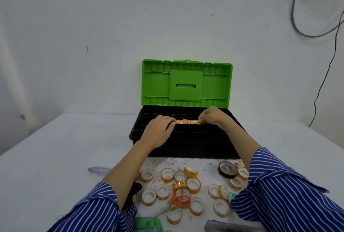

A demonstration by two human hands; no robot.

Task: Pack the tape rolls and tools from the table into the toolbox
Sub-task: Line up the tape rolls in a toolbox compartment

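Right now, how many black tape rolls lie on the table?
1. The black tape roll lies on the table in front of the toolbox, close to the right sleeve, among clear tape rolls. The sleeves may hide others.

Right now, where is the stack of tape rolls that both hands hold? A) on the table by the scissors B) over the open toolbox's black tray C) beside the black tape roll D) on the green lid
B: the left hand and right hand hold the stack of tape rolls between them over the black tray of the open toolbox.
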